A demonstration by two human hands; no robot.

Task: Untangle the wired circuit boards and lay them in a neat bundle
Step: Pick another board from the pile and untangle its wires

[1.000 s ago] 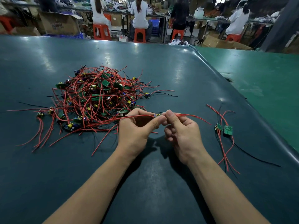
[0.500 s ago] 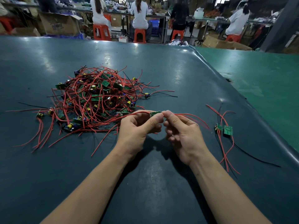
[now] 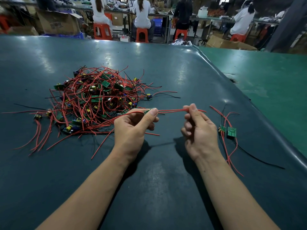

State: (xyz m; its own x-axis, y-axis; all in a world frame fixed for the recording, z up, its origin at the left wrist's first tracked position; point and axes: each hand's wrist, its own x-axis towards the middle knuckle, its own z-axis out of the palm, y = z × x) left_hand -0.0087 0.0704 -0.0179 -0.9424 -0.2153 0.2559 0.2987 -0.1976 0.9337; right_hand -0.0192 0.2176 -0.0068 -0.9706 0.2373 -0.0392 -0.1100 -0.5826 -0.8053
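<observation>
A person sits at a dark teal tabletop (image 3: 166, 67), forearms stretched forward. The left hand (image 3: 132, 128) pinches a small green circuit board (image 3: 148, 111) between thumb and forefinger. The right hand (image 3: 197, 130) pinches the board's red wires (image 3: 171, 111) a little way off, drawing them into a straight line between the two hands, above the tabletop. Behind the left hand lies a big tangled heap (image 3: 98, 100) of boards and red and black wires; more red wires run from the held board back toward it. Just right of the right hand, two finished boards (image 3: 227, 130) lie side by side, wires trailing toward the person. The risk I see: if those trailing wires are caught in the heap, pulling harder could drag other boards along or strain the joints where wire meets board.
</observation>
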